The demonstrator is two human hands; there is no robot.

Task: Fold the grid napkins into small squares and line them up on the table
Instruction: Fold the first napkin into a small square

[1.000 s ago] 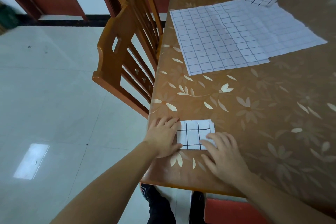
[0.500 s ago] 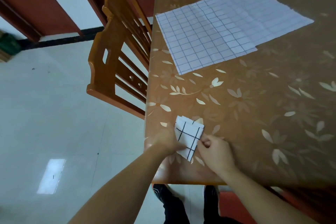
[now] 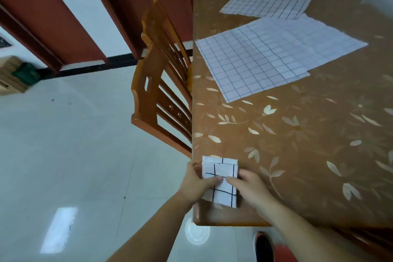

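Observation:
A small folded grid napkin [image 3: 221,174], white with black lines, lies at the near left corner of the brown floral table [image 3: 308,144]. My left hand [image 3: 196,183] grips its left edge, thumb laid across the top. My right hand [image 3: 251,189] pinches its right side, a finger meeting the left thumb at the napkin's middle. Farther back, a large unfolded grid napkin [image 3: 255,64] lies flat, overlapping another sheet [image 3: 331,42] to its right. A third unfolded napkin [image 3: 270,2] lies near the far edge.
A wooden chair [image 3: 161,83] stands pushed against the table's left side. The table's near edge [image 3: 229,222] runs just below my hands. A glossy tiled floor [image 3: 74,155] spreads to the left, with red door frames [image 3: 63,17] behind.
The folded napkin was lifted and turned between both hands, and now sits nearer the table's left corner with both hands holding it from either side. The view shifted.

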